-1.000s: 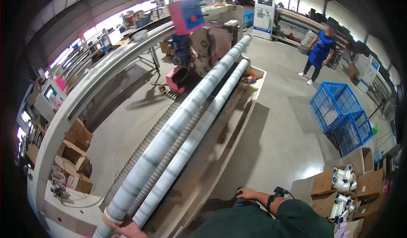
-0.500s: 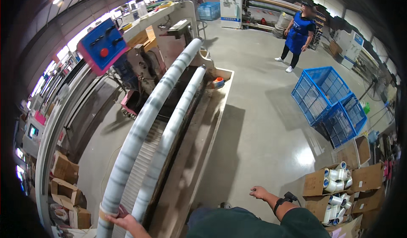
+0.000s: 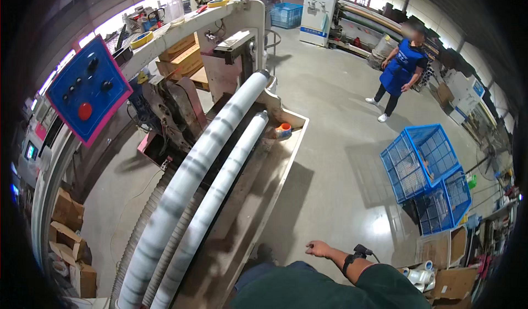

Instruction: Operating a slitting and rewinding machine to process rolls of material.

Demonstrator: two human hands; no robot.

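Note:
My right hand (image 3: 317, 248) is low in the middle of the view, over the grey floor, with its fingers curled in. Whatever it may hold is too small to make out. A black strap with a small device (image 3: 355, 256) is around that wrist. My left hand is out of view. To the left lie two long, pale rollers with grey bands, a thick roller (image 3: 190, 179) and a thinner roller (image 3: 220, 193) beside it. Both slant across a machine with a cream side tray (image 3: 269, 210). A roll of orange tape (image 3: 283, 129) rests at the tray's far end.
A blue control box with a red button (image 3: 88, 89) stands out at the left. Blue crates (image 3: 421, 160) sit on the floor at right. Farther back stands a person in a blue apron (image 3: 399, 72). Cardboard boxes (image 3: 454, 284) with white rolls are at lower right.
My view has shifted forward along the rollers. My left hand, earlier at the thick roller's near end, has left the view. My right hand has moved slightly left in the picture.

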